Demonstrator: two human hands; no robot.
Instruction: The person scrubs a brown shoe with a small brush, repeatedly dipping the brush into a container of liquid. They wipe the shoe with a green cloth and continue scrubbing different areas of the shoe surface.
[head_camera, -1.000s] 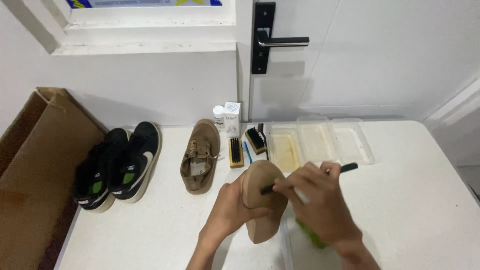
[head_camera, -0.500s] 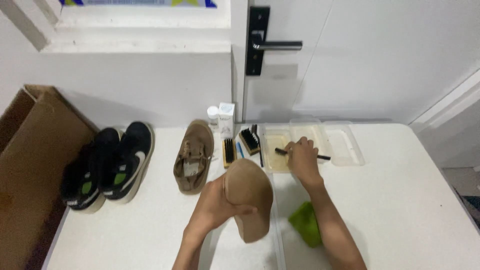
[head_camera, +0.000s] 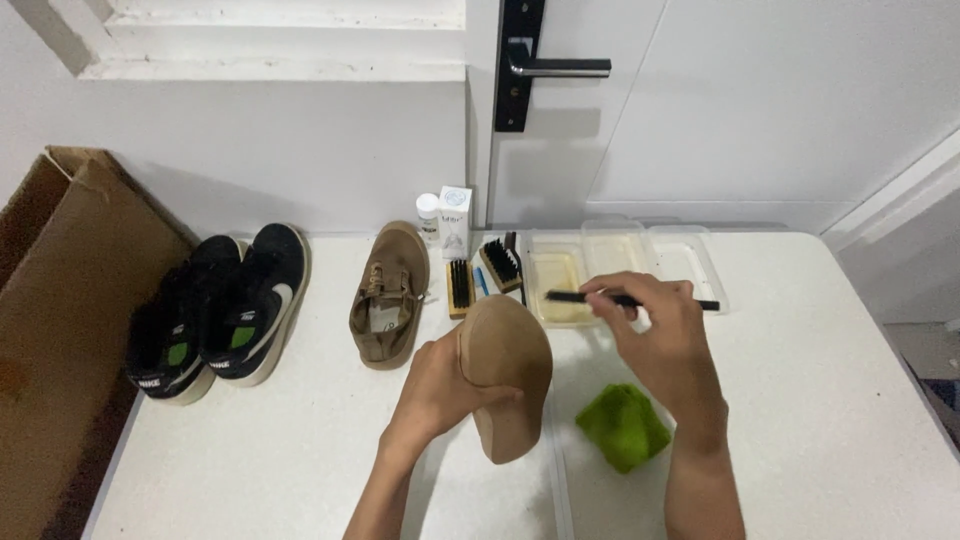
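While left hand (head_camera: 440, 385) grips tan shoe (head_camera: 505, 375) sole-up, upper hidden, right hand (head_camera: 660, 340) fingers pinch thin black brush (head_camera: 625, 299), bristles unclear.

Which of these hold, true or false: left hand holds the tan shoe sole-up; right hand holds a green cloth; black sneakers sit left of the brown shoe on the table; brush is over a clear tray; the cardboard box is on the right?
1. The left hand holds the tan shoe sole toward the camera. True.
2. The right hand holds a green cloth. False: it holds a thin black-handled brush; the green cloth lies on the white table.
3. The pair of black sneakers sits left of the brown shoe. True.
4. The brush head is over a clear plastic tray of yellowish liquid. True.
5. The brown cardboard box is on the right. False: it is at the left edge.
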